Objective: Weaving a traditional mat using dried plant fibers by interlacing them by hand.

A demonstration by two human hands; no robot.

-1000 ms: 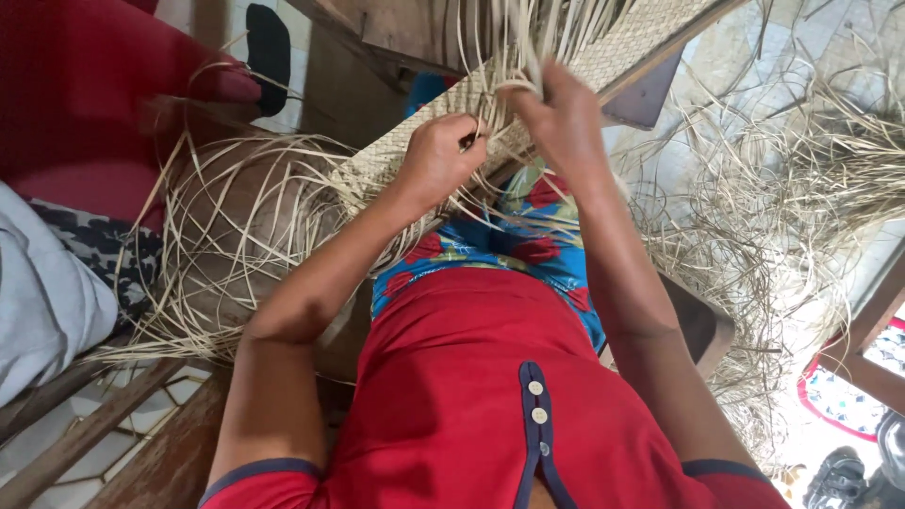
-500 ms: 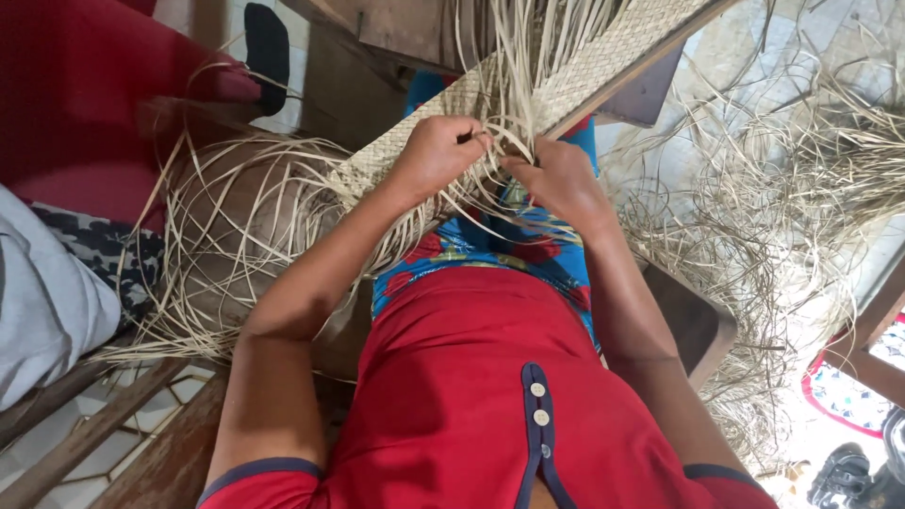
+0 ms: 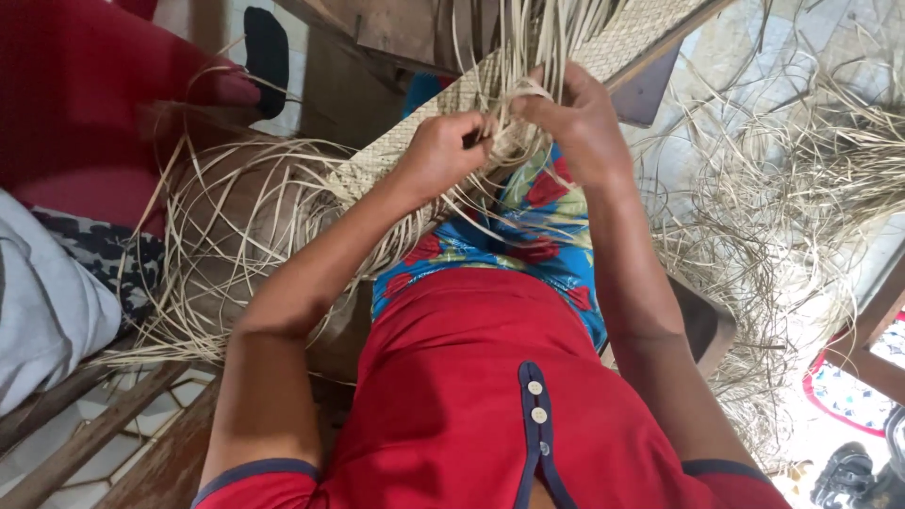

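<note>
A woven cane panel point(image 3: 443, 108) stretches across a wooden frame point(image 3: 660, 42) in front of me, with loose pale cane strips point(image 3: 528, 38) rising from its weave. My left hand point(image 3: 441, 151) pinches strips at the panel's near edge. My right hand point(image 3: 575, 118) grips a bundle of strips just to the right, fingers curled round them. Both hands nearly touch. Below them lie my red shirt and my lap in flowered blue cloth point(image 3: 528, 236).
A coil of long cane strips point(image 3: 236, 236) loops to my left. A big tangle of cane scraps point(image 3: 782, 207) covers the floor at right. A red seat point(image 3: 85, 104) and grey cloth point(image 3: 47, 302) sit at left; wooden slats point(image 3: 85, 434) below.
My right hand dropped from the upright strips to the panel's edge, then rose again and gripped a bundle. My left hand stayed at the weave.
</note>
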